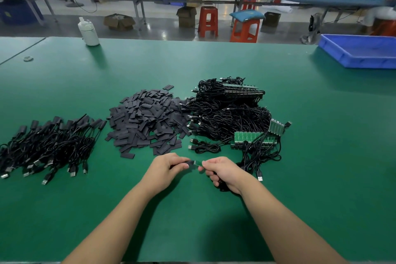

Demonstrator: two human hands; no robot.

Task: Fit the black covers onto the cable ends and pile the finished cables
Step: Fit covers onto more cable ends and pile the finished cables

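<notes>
I hold one cable end just nearer to me than the heap of black covers (147, 120), above the green surface (321, 156). My left hand (165, 170) has its fingers (179, 164) curled round a black cover (188, 164), pinching it. My right hand (222, 172) pinches the small green board (198, 163) at the cable end between thumb and forefinger, with the rest of that cable (222, 186) bunched under the palm. Cover and board lie in one line, long axis running left to right, the board's free end pointing left into the cover's mouth; how far in it sits I cannot tell.

Left of the cover heap lies the pile of finished cables (49, 143), covered ends pointing away from me, plugs towards me. Right of the heap, touching it, is the tangle of bare cables (229, 113) with green boards showing. Far right of the heap stands a blue tray (360, 51).
</notes>
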